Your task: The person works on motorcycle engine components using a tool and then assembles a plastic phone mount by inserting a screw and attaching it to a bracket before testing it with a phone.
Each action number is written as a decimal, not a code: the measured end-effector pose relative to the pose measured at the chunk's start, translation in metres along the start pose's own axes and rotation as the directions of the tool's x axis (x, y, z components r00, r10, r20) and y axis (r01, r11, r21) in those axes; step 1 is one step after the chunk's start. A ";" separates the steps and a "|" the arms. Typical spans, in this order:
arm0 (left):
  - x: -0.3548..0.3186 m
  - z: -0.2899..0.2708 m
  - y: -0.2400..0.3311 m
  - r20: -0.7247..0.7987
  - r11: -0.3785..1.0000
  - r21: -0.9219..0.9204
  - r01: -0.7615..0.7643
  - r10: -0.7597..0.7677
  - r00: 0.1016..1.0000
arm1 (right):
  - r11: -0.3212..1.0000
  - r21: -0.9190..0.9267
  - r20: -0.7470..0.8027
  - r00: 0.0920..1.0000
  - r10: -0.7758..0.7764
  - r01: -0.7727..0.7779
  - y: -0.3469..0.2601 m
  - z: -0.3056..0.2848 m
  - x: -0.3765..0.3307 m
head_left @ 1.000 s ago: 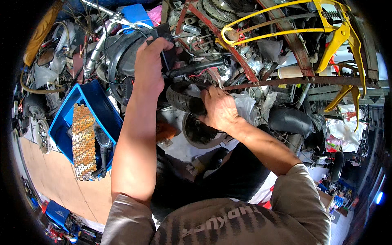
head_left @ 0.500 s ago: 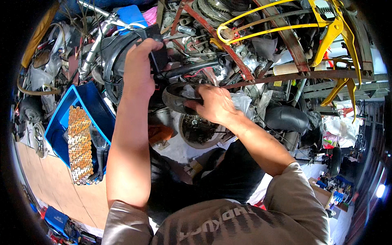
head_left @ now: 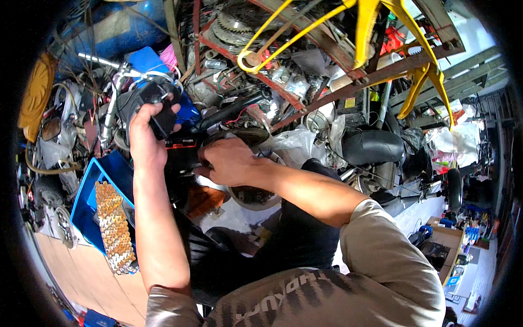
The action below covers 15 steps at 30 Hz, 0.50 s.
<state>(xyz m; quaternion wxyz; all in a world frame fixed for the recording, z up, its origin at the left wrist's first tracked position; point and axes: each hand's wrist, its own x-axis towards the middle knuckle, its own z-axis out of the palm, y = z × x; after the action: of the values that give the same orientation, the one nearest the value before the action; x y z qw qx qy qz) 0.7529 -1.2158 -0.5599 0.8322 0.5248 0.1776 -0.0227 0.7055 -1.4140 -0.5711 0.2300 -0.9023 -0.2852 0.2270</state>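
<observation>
Under the rack, left hand (head_left: 144,139) clamped on black tool (head_left: 155,109), right hand (head_left: 229,162) gripping round part (head_left: 245,136).

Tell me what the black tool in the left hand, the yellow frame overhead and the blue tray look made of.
Black tool: seemingly matte moulded plastic, dull sheen. Yellow frame: likely painted metal tubing, glossy and thin. Blue tray: probably plastic, uniform colour and thin walls, though painted metal is possible.

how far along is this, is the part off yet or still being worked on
Still in hand. The left hand grips a black power tool, and the right hand holds a round dark part at its tip. Nothing looks finished or set aside; the part's fastening is hidden, so what remains is unclear.
</observation>
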 end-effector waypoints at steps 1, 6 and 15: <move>0.000 0.001 -0.001 -0.003 1.000 -0.003 0.003 -0.003 1.000 | 1.000 0.003 0.015 1.000 -0.002 0.002 0.001 0.001 0.001; 0.003 -0.005 -0.003 0.005 1.000 -0.009 0.017 -0.017 1.000 | 0.999 -0.009 0.107 0.994 0.033 -0.032 -0.006 -0.008 0.001; 0.002 0.004 -0.003 0.006 1.000 -0.011 0.024 -0.024 1.000 | 0.994 0.094 -0.546 0.833 0.091 -0.047 0.029 -0.023 0.006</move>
<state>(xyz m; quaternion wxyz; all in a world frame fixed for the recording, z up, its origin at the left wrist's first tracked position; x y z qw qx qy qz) 0.7551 -1.2206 -0.5620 0.8352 0.5179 0.1818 -0.0332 0.7347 -1.4384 -0.5703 0.3283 -0.9297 -0.1656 -0.0225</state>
